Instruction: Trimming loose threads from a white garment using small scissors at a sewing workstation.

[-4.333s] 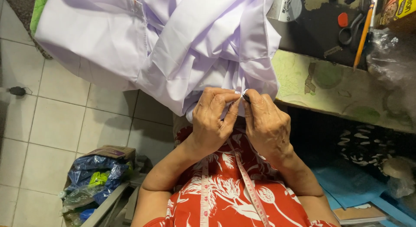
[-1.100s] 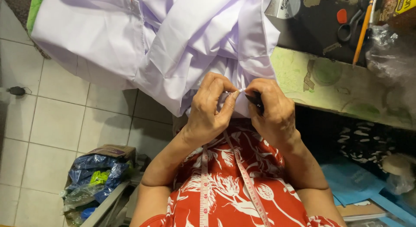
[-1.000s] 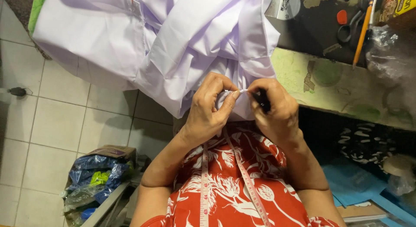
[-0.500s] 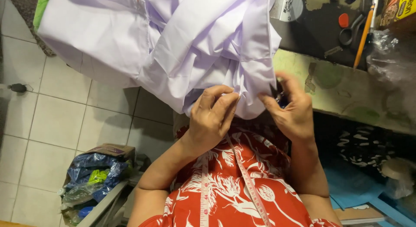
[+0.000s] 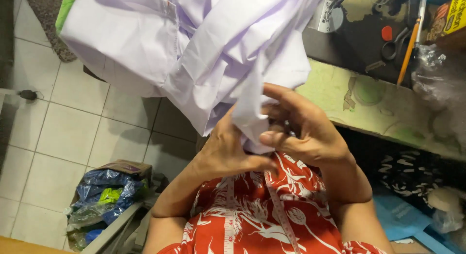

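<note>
holding the crumpled pale lilac cotton garment [image 5: 194, 55] up in front of your chest, you have both hands bunched at its lowest fold. your left hand [image 5: 228, 149] sits under and behind that fold, fingers curled and pressed into the cloth from below. your right hand [image 5: 303, 130] comes over from the other side, its thumb and forefinger closed on the same hanging corner, with something small and dark tucked between the fingers that is too hidden to name. the two hands are touching through the cloth, so neither is nearer; the pinched corner lies between them. the bulk of the garment rises up and away from the grip toward the upper left, its long folds running that way, and a stitched hem shows along the upper panel. a pale measuring tape [image 5: 281, 220] hangs down your red floral shirt [image 5: 252, 215]. to your right runs the worn green-topped worktable [image 5: 383, 103], with scissors [image 5: 393, 45] and an orange pencil [image 5: 407, 50] lying beyond.
</note>
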